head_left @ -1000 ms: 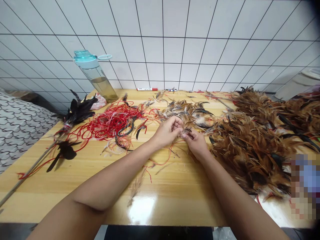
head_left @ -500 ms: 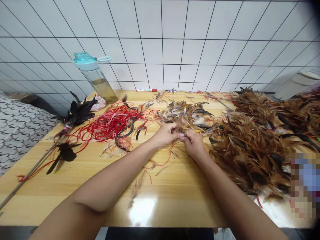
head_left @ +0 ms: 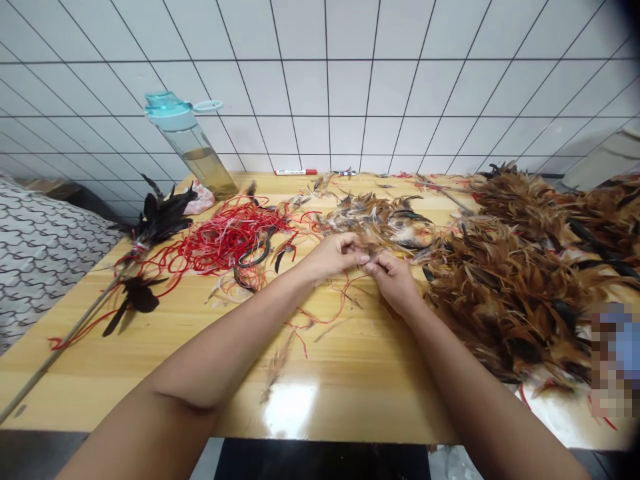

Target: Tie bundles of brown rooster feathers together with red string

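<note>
Above the middle of the wooden table (head_left: 380, 373), my left hand (head_left: 340, 257) and my right hand (head_left: 395, 277) meet almost fingertip to fingertip. Both are closed in a pinch on a small brown feather (head_left: 369, 248), partly hidden by the fingers and blurred against the pile behind. Just beyond them lies a loose heap of brown and white feathers (head_left: 385, 215). A thin red string (head_left: 343, 301) trails over the tabletop under my hands. To the left is a tangled pile of red string (head_left: 220, 237).
On the right lie large bunches of brown feathers (head_left: 510, 300). A stick with black feathers (head_left: 85, 320) crosses the left side. At the back stand a water bottle (head_left: 193, 143) and a red-capped marker (head_left: 296, 172), near the tiled wall (head_left: 350, 87).
The view has tilted slightly, so the table sits a little higher in it. My hands stay together, with the right fingers shifted slightly and the fingertips less overlapped.
</note>
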`<state>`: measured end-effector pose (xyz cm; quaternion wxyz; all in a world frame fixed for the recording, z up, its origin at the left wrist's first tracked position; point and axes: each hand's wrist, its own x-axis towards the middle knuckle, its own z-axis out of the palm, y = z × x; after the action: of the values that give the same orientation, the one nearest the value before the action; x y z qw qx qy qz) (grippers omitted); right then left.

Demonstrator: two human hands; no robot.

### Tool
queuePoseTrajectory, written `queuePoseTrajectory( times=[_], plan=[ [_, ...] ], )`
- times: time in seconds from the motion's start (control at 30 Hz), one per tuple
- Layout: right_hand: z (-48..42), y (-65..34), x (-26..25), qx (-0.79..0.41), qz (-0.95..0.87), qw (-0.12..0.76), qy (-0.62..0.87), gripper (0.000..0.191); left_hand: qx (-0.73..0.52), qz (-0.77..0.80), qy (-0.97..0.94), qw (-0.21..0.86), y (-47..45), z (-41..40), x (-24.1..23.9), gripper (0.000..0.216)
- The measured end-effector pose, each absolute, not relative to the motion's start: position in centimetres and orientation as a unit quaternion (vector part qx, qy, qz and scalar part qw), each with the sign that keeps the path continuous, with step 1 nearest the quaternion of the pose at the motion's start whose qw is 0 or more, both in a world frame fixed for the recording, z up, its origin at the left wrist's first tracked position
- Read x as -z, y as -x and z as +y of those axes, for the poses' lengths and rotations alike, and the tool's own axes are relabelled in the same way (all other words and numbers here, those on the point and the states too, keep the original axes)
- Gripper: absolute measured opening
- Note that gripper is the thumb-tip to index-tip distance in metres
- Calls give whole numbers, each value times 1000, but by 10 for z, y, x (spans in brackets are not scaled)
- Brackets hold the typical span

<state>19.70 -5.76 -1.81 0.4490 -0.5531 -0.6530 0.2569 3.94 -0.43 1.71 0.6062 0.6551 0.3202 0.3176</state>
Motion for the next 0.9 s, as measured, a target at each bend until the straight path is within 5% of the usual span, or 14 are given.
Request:
queuePoseTrajectory(
  times=[0.37,0.7,0.9],
  plan=[
    [-58,-206,16,-229,-582,480,615,20,-209,417,-866,181,-24,3,-16,5],
    [-54,-207,23,-169,-590,485,624,22,-214,441,-866,97,-48,-6,-1,21],
    [-55,-210,22,-162,-564,498,638,23,-179,410,-873,196,-34,-2,-15,11]
  ],
)
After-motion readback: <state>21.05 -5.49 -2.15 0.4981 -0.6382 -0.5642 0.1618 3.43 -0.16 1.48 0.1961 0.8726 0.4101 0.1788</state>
